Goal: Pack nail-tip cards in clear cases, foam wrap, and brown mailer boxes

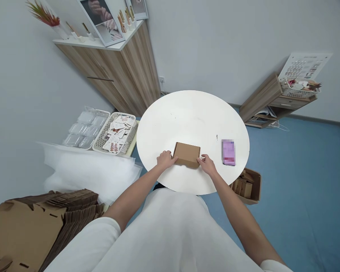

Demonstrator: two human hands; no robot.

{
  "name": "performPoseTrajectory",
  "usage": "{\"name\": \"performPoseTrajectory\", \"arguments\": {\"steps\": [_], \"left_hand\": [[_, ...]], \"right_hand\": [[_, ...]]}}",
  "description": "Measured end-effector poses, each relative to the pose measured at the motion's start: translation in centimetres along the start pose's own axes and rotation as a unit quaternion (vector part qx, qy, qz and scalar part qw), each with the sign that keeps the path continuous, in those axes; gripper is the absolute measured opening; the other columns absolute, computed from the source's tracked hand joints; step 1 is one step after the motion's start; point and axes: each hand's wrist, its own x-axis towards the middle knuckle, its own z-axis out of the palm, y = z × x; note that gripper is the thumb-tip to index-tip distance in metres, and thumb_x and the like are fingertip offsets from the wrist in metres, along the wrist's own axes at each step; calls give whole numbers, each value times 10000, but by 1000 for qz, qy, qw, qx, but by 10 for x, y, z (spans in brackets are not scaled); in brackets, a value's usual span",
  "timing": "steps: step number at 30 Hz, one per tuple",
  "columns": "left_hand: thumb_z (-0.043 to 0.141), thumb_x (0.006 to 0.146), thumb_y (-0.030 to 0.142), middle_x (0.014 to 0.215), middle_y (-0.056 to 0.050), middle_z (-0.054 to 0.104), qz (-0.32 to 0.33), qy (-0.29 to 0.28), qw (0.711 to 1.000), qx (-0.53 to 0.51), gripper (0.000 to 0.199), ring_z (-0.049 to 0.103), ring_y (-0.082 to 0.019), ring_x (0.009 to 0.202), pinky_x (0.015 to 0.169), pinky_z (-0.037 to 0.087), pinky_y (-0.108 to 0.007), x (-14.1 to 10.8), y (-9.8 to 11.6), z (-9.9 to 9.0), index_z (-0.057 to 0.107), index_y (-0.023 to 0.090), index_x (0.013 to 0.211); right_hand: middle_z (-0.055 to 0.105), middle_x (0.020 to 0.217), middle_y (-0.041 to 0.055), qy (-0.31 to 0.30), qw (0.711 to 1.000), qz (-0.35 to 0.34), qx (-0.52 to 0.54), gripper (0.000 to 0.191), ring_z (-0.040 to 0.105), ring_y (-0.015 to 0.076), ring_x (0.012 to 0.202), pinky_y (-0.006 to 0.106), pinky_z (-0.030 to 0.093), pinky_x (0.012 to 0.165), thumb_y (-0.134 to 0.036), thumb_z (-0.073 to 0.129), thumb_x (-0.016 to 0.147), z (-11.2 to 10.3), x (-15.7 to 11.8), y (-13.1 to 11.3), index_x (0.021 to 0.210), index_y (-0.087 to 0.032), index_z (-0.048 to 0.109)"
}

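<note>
A small brown cardboard box point(187, 154) lies closed on the round white table point(192, 113), near its front edge. My left hand point(166, 159) is closed on the box's left side, thumb at the front corner. At the right front corner, my right hand point(206, 164) grips the box between thumb and fingers. A purple item point(229, 152), blurred by pixelation, rests on the table to the right of my right hand.
Left of the table are a basket of printed cards point(117, 132), a basket of clear packs point(86, 128), white wrapping sheets point(87, 170) and stacked flat cardboard point(25, 230). An open carton point(256, 187) stands on the floor at right.
</note>
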Motion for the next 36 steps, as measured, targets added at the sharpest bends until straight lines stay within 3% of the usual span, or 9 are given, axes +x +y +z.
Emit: {"name": "performPoseTrajectory", "arguments": {"steps": [5, 11, 17, 23, 29, 32, 36], "left_hand": [[414, 783, 444, 1219, -91, 505, 98, 19, 995, -31, 499, 437, -247, 1138, 945, 278, -364, 0, -2, 4, 411, 216, 1227], [482, 751, 373, 1147, -59, 572, 20, -8, 997, -78, 519, 510, -230, 1056, 950, 268, -382, 3, 2, 14, 370, 244, 1241], [481, 754, 372, 1064, -48, 611, 28, -2, 996, -80, 401, 526, -221, 1030, 917, 306, -369, 4, 1, 18, 475, 246, 1135], [499, 733, 450, 1018, -41, 596, 95, -15, 985, -140, 413, 536, -218, 946, 809, 392, -306, -10, 1, 5, 533, 244, 1090], [634, 578, 554, 974, -77, 526, 188, -26, 976, -106, 733, 518, -238, 898, 749, 403, -313, -17, 4, -14, 440, 215, 1198], [576, 647, 561, 893, -78, 542, 185, -46, 977, -94, 576, 534, -226, 811, 689, 399, -310, -10, 8, -15, 503, 187, 1079], [381, 815, 479, 762, -64, 536, 138, -65, 987, -43, 343, 532, -202, 695, 603, 381, -300, 0, 15, -13, 529, 180, 892]], "right_hand": [[533, 1160, 76, 19, 995, -81, 60, 451, 500, 205, 1063, 341, 394, 852, -431, 463, 744, 11, -16, 9, 1146, -227, 440], [578, 1083, 40, 30, 996, -83, 33, 367, 537, 192, 998, 357, 406, 840, -307, 441, 750, 29, -18, 11, 1112, -249, 429], [575, 1100, 39, 23, 995, -101, -8, 487, 526, 207, 1018, 376, 384, 867, -234, 500, 685, 31, -18, 15, 1154, -259, 373], [564, 1107, 41, 4, 993, -90, 70, 573, 507, 204, 1030, 365, 397, 856, -328, 556, 664, 22, -25, 11, 1197, -264, 356], [473, 1215, 86, -23, 989, -110, 94, 731, 483, 235, 1045, 371, 381, 880, -480, 596, 646, -3, -30, -2, 1285, -237, 337], [502, 1165, 94, -67, 990, -91, 80, 673, 503, 234, 999, 355, 381, 854, -511, 521, 710, -14, -26, -9, 1293, -223, 345], [555, 1002, 75, -67, 993, -97, -5, 479, 506, 218, 951, 329, 368, 827, -497, 350, 814, -23, -17, -17, 1184, -215, 464]]}}
